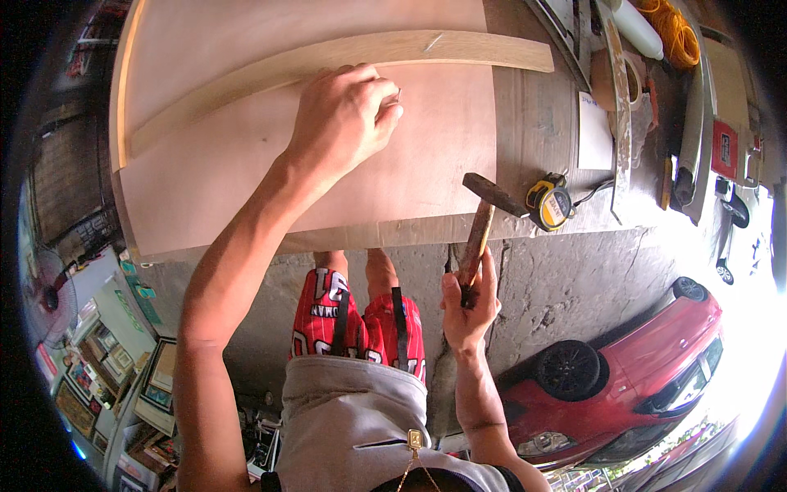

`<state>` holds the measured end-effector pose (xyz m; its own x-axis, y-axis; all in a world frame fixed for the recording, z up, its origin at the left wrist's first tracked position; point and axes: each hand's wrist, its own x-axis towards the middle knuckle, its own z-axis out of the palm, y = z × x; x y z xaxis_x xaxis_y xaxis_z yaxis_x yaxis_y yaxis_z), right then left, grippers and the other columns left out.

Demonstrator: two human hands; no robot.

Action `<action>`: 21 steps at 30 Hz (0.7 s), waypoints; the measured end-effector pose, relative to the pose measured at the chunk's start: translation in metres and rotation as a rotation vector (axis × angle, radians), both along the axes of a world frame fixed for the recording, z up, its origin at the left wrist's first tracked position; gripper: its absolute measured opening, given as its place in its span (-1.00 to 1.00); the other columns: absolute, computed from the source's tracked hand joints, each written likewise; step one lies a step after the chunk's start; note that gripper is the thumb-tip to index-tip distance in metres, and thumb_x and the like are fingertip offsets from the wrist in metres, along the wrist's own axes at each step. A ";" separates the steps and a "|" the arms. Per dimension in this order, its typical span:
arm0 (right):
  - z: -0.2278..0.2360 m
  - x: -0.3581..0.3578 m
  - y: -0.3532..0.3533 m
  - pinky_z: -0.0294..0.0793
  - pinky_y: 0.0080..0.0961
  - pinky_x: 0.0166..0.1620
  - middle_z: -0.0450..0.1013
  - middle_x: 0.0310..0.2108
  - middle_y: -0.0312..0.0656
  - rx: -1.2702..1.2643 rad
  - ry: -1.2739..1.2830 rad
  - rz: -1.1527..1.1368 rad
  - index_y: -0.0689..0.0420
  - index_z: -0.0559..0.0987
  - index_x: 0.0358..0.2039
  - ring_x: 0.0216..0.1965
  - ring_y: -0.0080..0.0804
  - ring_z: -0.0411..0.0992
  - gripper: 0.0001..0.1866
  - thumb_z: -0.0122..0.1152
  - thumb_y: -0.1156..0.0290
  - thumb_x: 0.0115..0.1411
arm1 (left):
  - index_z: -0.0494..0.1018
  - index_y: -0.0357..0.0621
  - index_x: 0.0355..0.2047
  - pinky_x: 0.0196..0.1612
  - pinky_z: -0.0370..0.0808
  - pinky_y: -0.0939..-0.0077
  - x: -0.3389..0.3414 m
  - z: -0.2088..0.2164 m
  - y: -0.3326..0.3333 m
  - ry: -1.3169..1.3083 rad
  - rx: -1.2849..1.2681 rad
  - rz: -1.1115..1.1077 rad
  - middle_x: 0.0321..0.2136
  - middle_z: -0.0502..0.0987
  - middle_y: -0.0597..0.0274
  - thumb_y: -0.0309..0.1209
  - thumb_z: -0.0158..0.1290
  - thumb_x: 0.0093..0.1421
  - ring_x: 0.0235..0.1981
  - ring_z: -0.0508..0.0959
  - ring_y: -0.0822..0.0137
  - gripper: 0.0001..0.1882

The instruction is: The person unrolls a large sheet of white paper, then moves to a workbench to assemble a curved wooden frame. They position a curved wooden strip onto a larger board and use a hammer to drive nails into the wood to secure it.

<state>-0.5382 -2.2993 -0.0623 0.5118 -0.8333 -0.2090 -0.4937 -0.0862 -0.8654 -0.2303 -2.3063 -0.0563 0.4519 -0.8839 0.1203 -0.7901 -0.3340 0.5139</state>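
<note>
My left hand [348,115] is closed above the pale plywood sheet [443,148], beside a long wooden strip [270,78]. Its fingers are pinched together, and a small glint shows at their tips; what they hold is too small to name. A thin nail [433,41] shows on the strip, right of that hand. Lower and to the right, my right hand [471,303] grips the wooden handle of a hammer [478,238]. The hammer's dark metal head is up by the table's near edge, next to a yellow and black tape measure [550,203].
A white sheet of paper [594,131], a worn wooden slat [620,123] and coiled orange cord [672,33] are on the table's right part. A red car [631,353] stands on the right. Picture frames [160,377] and a fan [51,297] are at the left.
</note>
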 end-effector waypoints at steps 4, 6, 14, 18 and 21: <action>-0.001 -0.001 -0.005 0.39 -0.68 -0.46 0.44 -0.54 -0.29 0.047 -0.027 -0.080 0.25 0.20 0.24 -0.56 -0.67 0.35 -0.31 0.28 0.42 0.15 | 0.57 -0.25 -0.38 -0.38 0.54 0.42 0.004 -0.006 -0.002 -0.050 -0.040 -0.030 -0.41 0.58 0.14 -0.45 0.20 0.06 -0.43 0.60 0.25 -0.86; -0.002 -0.002 -0.007 0.38 -0.70 -0.46 0.44 -0.54 -0.32 0.063 -0.041 -0.129 0.24 0.20 0.24 -0.56 -0.68 0.35 -0.31 0.28 0.42 0.15 | 0.57 -0.25 -0.37 -0.37 0.54 0.43 0.008 -0.007 0.000 -0.024 -0.102 -0.064 -0.42 0.58 0.14 -0.47 0.19 0.06 -0.43 0.61 0.25 -0.87; -0.003 -0.005 -0.012 0.39 -0.70 -0.46 0.46 -0.53 -0.31 0.079 -0.053 -0.158 0.22 0.20 0.25 -0.56 -0.69 0.36 -0.30 0.29 0.43 0.14 | 0.56 -0.26 -0.37 -0.35 0.54 0.43 0.008 0.001 0.003 0.104 -0.060 0.019 -0.44 0.57 0.13 -0.50 0.16 0.08 -0.42 0.61 0.22 -0.89; -0.004 -0.005 -0.011 0.37 -0.72 -0.48 0.46 -0.54 -0.30 0.097 -0.051 -0.151 0.24 0.20 0.24 -0.57 -0.71 0.33 -0.30 0.29 0.44 0.13 | 0.54 -0.25 -0.42 -0.37 0.51 0.36 -0.001 0.002 -0.005 -0.095 0.002 -0.033 -0.48 0.54 0.14 -0.50 0.15 0.07 -0.46 0.57 0.15 -0.92; -0.005 -0.005 -0.010 0.35 -0.73 -0.49 0.45 -0.54 -0.31 0.095 -0.050 -0.145 0.26 0.19 0.24 -0.58 -0.72 0.32 -0.29 0.29 0.46 0.12 | 0.50 -0.22 -0.41 -0.39 0.48 0.30 0.001 0.002 -0.011 -0.237 -0.002 -0.108 -0.49 0.51 0.14 -0.51 0.12 0.07 -0.47 0.54 0.11 -0.93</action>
<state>-0.5434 -2.3097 -0.0671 0.3993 -0.8770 -0.2674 -0.4513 0.0658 -0.8899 -0.2291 -2.3168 -0.0547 0.3140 -0.9252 0.2133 -0.9197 -0.2406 0.3103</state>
